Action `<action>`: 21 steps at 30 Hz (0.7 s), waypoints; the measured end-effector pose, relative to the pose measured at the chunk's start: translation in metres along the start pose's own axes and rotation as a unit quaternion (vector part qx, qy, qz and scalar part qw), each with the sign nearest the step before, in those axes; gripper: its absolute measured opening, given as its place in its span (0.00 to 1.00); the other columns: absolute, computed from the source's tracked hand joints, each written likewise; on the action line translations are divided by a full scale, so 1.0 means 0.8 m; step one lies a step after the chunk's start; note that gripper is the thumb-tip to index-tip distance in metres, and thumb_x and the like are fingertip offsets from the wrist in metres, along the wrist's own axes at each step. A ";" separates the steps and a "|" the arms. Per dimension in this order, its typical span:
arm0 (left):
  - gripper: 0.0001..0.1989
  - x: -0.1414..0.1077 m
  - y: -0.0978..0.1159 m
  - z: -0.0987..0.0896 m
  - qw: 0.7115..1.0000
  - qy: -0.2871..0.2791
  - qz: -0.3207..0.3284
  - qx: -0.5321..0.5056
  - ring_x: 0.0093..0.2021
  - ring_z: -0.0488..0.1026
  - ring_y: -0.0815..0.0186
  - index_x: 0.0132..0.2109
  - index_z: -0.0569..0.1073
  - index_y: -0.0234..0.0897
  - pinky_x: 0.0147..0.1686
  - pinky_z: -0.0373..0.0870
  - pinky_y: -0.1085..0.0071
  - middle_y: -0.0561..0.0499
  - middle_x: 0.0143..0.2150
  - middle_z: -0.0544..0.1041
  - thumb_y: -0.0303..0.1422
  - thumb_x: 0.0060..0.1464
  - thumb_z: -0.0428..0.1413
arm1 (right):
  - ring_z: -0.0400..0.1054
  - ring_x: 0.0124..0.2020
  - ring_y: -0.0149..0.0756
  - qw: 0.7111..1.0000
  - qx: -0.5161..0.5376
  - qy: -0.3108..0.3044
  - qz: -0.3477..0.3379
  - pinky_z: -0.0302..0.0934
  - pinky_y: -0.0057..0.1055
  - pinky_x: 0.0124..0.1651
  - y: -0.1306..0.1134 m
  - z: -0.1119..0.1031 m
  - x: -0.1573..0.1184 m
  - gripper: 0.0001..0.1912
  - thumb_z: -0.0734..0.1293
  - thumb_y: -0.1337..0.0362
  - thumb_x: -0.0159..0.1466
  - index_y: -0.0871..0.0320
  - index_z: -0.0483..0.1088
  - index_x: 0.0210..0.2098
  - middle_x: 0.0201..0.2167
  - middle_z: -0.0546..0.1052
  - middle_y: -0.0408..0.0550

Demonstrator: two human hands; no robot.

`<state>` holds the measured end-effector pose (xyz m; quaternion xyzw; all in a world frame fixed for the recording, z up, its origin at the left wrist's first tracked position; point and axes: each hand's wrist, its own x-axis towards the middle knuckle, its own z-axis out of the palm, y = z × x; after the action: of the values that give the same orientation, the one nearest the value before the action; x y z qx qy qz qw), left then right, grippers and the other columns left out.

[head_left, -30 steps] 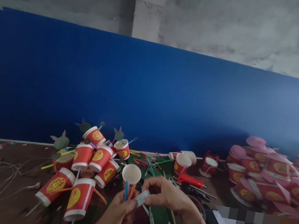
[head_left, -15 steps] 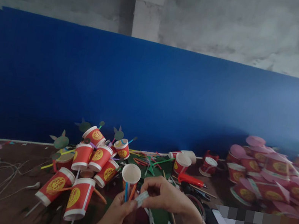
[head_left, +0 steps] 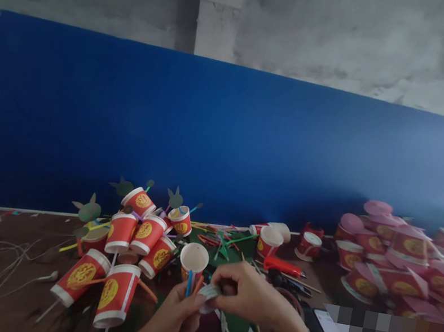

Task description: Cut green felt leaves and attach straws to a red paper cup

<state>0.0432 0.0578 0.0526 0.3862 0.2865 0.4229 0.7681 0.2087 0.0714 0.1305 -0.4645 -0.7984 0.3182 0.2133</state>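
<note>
My left hand (head_left: 178, 318) is closed round a blue stick (head_left: 189, 285) and an orange stick (head_left: 198, 284), both standing upright out of the fist; whether they are straws or rods I cannot tell. Between finger and thumb, my right hand (head_left: 245, 293) pinches a small whitish, slightly curled strip (head_left: 209, 294). The strip's left end touches the left thumb. Just behind the sticks stands an open paper cup (head_left: 194, 258), its lower part hidden by the left hand. Scissors (head_left: 224, 329) lie below the right hand.
Red paper cups (head_left: 117, 293) with stick limbs are heaped at left, beside white earphone cables (head_left: 6, 268). A red cutter (head_left: 284, 267), a loose cup (head_left: 270, 242) and coloured sticks (head_left: 214, 234) lie behind. Pink-topped cups (head_left: 408, 250) are piled right. A blue panel (head_left: 226, 144) rises behind.
The whitish strip, flatter before, now looks curled and has turned between my fingers. My right hand has shifted slightly. The left hand still holds both sticks.
</note>
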 end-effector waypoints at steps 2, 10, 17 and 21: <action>0.21 0.000 -0.001 -0.001 1.000 -0.002 -0.004 -0.006 0.10 0.39 0.80 0.31 0.62 0.38 0.10 0.37 0.80 0.67 0.10 0.50 0.47 0.37 0.61 | 0.46 0.20 0.22 0.999 -0.027 0.016 -0.006 0.40 0.23 0.21 -0.003 0.001 -0.002 0.06 0.70 0.67 0.49 0.59 0.71 0.28 0.16 0.56 0.33; 0.24 -0.007 0.002 -0.004 0.996 -0.022 0.021 -0.080 0.11 0.46 0.78 0.34 0.65 0.37 0.10 0.44 0.79 0.63 0.13 0.58 0.48 0.34 0.61 | 0.56 0.22 0.23 0.965 0.234 -0.117 -0.006 0.50 0.21 0.25 -0.002 -0.004 0.007 0.17 0.70 0.55 0.51 0.60 0.67 0.32 0.22 0.65 0.37; 0.20 0.002 -0.004 -0.012 0.994 -0.061 -0.029 -0.082 0.11 0.38 0.80 0.29 0.62 0.38 0.09 0.38 0.80 0.66 0.12 0.50 0.46 0.37 0.61 | 0.52 0.21 0.22 0.989 0.129 -0.072 0.002 0.45 0.20 0.22 -0.007 -0.001 0.000 0.15 0.72 0.57 0.48 0.60 0.69 0.28 0.18 0.62 0.34; 0.21 -0.003 -0.001 -0.009 0.993 -0.071 -0.005 -0.093 0.11 0.38 0.80 0.29 0.62 0.38 0.10 0.39 0.80 0.66 0.12 0.49 0.47 0.37 0.61 | 0.52 0.21 0.22 0.989 0.139 -0.055 0.003 0.44 0.20 0.22 -0.005 0.003 0.004 0.16 0.72 0.56 0.48 0.61 0.69 0.30 0.18 0.61 0.34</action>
<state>0.0368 0.0584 0.0484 0.3411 0.1923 0.4151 0.8212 0.2034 0.0717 0.1315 -0.4146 -0.7557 0.4516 0.2302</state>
